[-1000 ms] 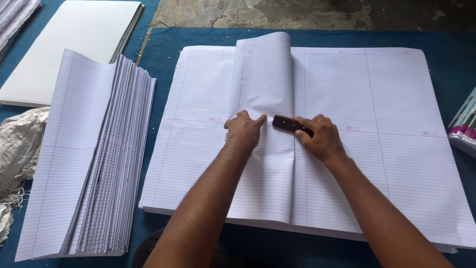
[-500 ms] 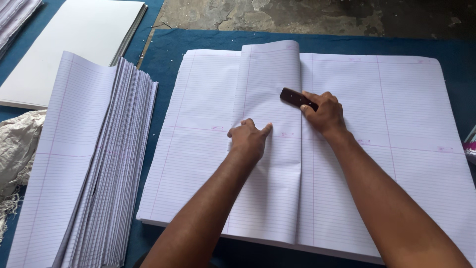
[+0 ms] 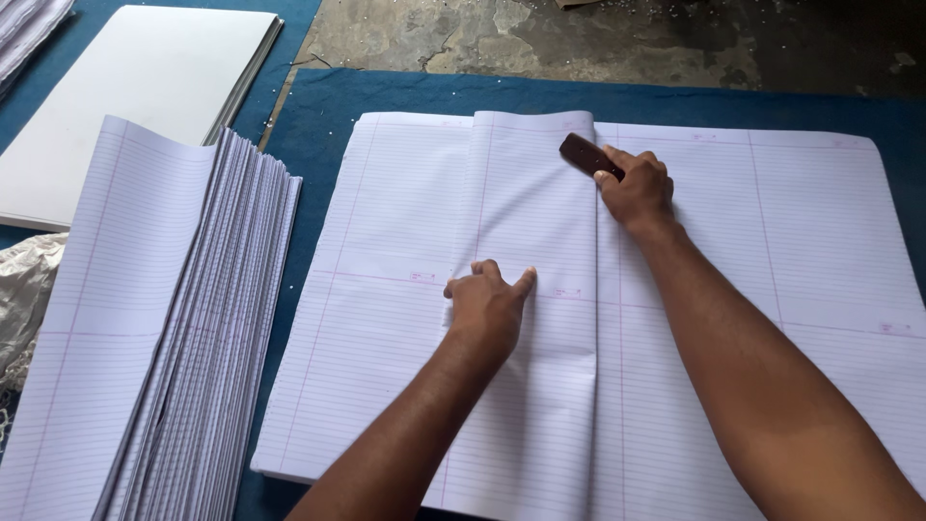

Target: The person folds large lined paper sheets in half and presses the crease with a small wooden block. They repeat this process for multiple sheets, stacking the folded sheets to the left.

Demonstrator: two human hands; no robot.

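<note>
1. Far left: stack of folded white ruled sheets [image 3: 164,318] on the blue mat [image 3: 328,106], well apart from the work; crumpled grey cloth [image 3: 24,299] at its edge, flat white board [image 3: 125,96] behind.
2. Left hand [image 3: 487,304]: fingers loosely spread, pressed flat on the folded-over ruled sheet [image 3: 531,222], which lies on the large pile of ruled paper [image 3: 772,241].
3. Right hand [image 3: 632,185]: closed around a small dark brown creasing block [image 3: 585,154], pressing it on the fold line near the top edge.
4. Risk, my read: if the left hand slips, the sheet shifts and the crease runs crooked; uneven pressure could wrinkle or tear it.
5. Nothing blocks the fold line; bare concrete floor [image 3: 598,39] beyond the mat.
</note>
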